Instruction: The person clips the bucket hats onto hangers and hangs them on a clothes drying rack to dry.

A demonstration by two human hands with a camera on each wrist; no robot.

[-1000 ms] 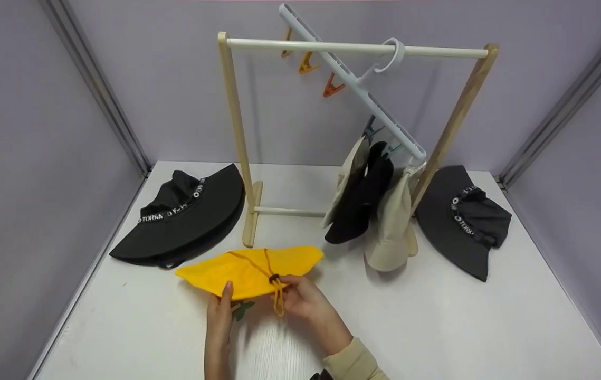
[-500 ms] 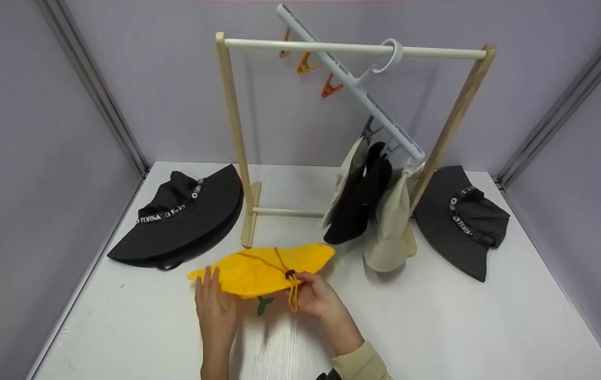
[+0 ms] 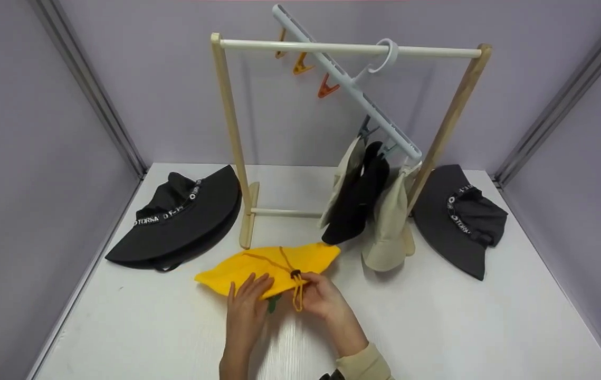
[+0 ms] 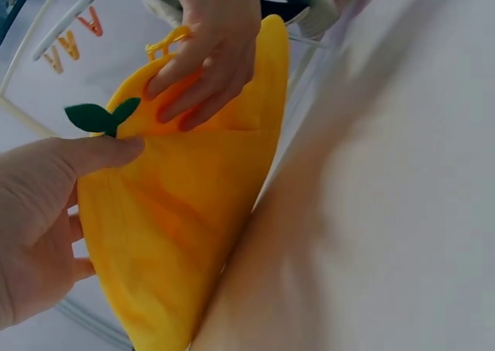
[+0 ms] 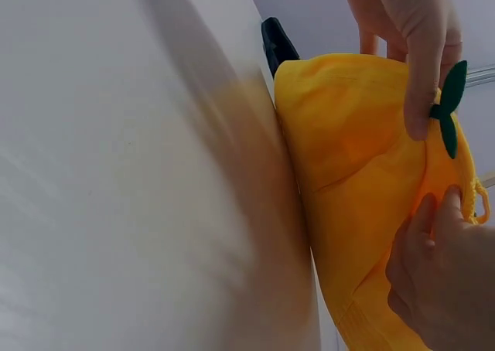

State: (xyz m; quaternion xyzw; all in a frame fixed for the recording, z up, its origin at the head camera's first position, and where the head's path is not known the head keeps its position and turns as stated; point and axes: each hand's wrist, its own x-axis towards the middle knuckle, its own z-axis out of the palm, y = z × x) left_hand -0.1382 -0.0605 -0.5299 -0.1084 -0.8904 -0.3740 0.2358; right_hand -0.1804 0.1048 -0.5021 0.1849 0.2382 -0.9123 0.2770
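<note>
The left hand pinches the yellow hat between thumb and fingers beside its green leaf; the right hand grips the hat's edge by the cord. Beyond the right hand, a black cap hangs from the hanger.

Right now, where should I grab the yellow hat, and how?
I'd pinch the yellow hat by its left tip, coming in from the left. That pointed end sticks out past the person's left hand, so it looks free. The right hand is at the cord, and the other tip looks close to the hanging black hat.
</note>
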